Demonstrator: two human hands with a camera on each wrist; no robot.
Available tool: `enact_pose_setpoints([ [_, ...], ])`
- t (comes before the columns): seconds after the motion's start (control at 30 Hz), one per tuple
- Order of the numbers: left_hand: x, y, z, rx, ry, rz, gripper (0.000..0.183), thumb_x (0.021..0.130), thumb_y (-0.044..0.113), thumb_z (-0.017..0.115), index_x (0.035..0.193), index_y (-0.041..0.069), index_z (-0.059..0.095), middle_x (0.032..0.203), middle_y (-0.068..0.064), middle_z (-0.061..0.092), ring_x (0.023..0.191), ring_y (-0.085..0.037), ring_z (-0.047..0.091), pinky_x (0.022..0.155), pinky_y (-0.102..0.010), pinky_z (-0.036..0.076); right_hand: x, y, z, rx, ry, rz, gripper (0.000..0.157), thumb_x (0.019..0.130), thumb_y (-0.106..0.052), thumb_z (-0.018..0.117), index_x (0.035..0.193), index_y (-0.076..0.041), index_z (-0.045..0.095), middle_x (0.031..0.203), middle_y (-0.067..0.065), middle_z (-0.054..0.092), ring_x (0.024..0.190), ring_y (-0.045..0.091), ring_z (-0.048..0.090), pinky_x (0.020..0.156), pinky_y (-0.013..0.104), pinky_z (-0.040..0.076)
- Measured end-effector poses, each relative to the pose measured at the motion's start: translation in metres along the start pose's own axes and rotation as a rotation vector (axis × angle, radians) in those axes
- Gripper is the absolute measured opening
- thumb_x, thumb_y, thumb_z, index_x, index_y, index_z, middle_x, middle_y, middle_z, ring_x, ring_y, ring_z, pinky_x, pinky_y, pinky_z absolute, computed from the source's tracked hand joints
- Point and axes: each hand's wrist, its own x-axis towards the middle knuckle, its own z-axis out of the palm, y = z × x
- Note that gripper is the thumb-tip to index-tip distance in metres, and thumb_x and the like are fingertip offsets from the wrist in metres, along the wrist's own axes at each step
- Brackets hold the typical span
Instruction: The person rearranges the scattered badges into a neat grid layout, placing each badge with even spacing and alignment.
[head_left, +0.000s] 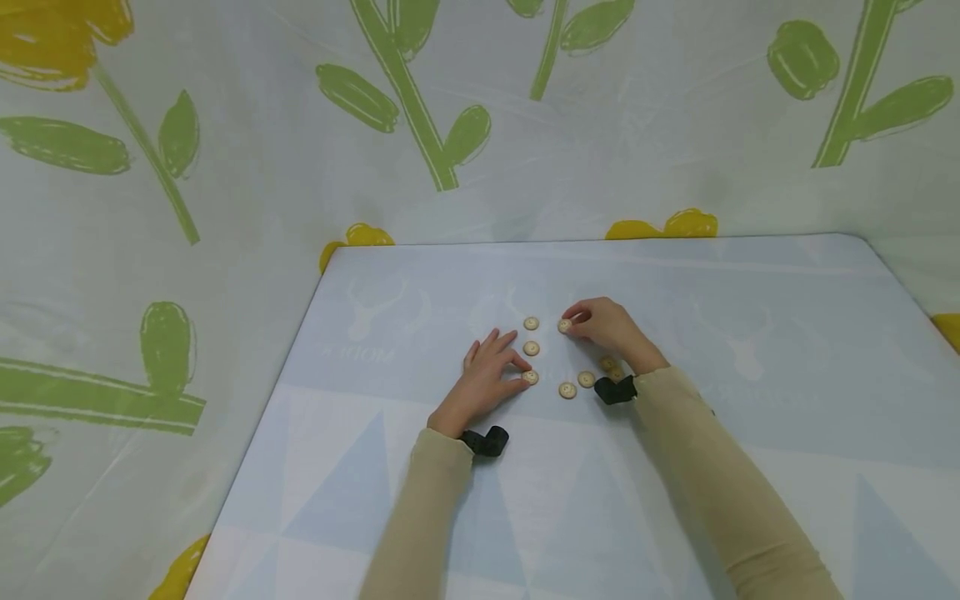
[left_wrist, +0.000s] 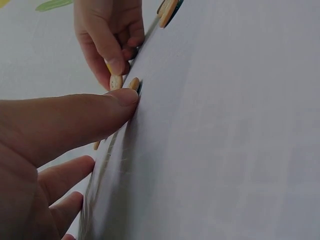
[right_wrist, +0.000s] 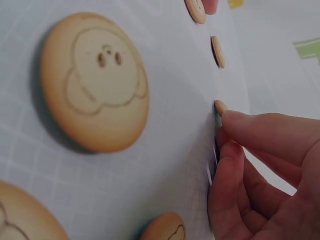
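Observation:
Several round tan discs lie on the table; a close one in the right wrist view (right_wrist: 95,82) has a cartoon face drawn on it. My left hand (head_left: 487,375) pinches the nearest disc (head_left: 531,377) of a short column between thumb and index finger, its other fingers spread. Two more discs, a middle one (head_left: 531,348) and a far one (head_left: 531,322), lie beyond it in line. To the right, my right hand (head_left: 603,323) holds another disc (head_left: 565,326) by its edge, level with the far one. In the left wrist view the left index finger is hidden behind the thumb (left_wrist: 110,107).
Nearer me, a disc (head_left: 567,390) and its neighbour (head_left: 587,379) lie below the right hand. More discs (head_left: 608,363) sit under the right wrist, partly hidden by the black wrist camera (head_left: 615,390). A pale patterned cloth covers the table (head_left: 337,467); a flower-print curtain (head_left: 262,167) hangs behind.

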Motion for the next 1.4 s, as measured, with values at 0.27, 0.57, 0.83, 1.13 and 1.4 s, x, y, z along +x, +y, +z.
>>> enact_pose_setpoints([
  [0.27,-0.0001,0.0006,-0.0002,0.004,-0.001,-0.003,0.013,0.081,0.029,0.065,0.092,0.022,0.062,0.144,-0.002,0.026,0.135,-0.022,0.006,0.104,-0.048,0.000,0.0006,-0.0030,0.0017,-0.089,0.008,-0.023,0.020,0.085,-0.022,0.062,0.102,-0.012,0.061,0.095,0.009,0.057,0.080,0.022,0.050,0.067,0.031,0.042],
  [0.57,-0.0005,0.0009,-0.0001,-0.001,0.003,0.001,0.014,0.081,0.030,0.065,0.092,0.023,0.061,0.144,-0.002,0.026,0.135,-0.022,0.006,0.104,-0.048,0.000,0.0007,-0.0049,0.0013,-0.090,0.023,-0.027,0.020,0.084,-0.023,0.062,0.101,-0.011,0.061,0.094,0.009,0.056,0.080,0.023,0.049,0.067,0.031,0.041],
  [0.83,-0.0005,0.0011,-0.0011,-0.013,0.002,0.005,0.014,0.081,0.028,0.065,0.092,0.022,0.062,0.144,-0.003,0.026,0.135,-0.023,0.006,0.103,-0.049,-0.001,0.0021,-0.0029,0.0030,-0.079,0.031,-0.024,0.027,0.086,-0.029,0.058,0.106,-0.012,0.058,0.099,0.010,0.053,0.085,0.025,0.047,0.070,0.034,0.040],
  [1.13,0.0016,-0.0005,0.0001,-0.002,0.006,-0.003,0.013,0.081,0.031,0.065,0.091,0.024,0.061,0.144,-0.002,0.026,0.135,-0.021,0.006,0.104,-0.047,-0.001,0.0045,-0.0035,0.0036,-0.090,0.003,-0.033,0.023,0.085,-0.018,0.060,0.108,-0.014,0.057,0.092,0.009,0.053,0.080,0.023,0.048,0.066,0.031,0.041],
  [1.4,0.0015,-0.0023,0.0027,0.010,0.006,-0.007,0.014,0.081,0.032,0.065,0.092,0.024,0.061,0.145,-0.001,0.026,0.135,-0.021,0.006,0.104,-0.047,0.000,0.0057,-0.0021,0.0048,-0.097,0.002,-0.042,0.023,0.085,-0.019,0.061,0.107,-0.015,0.057,0.091,0.009,0.053,0.082,0.024,0.047,0.068,0.033,0.040],
])
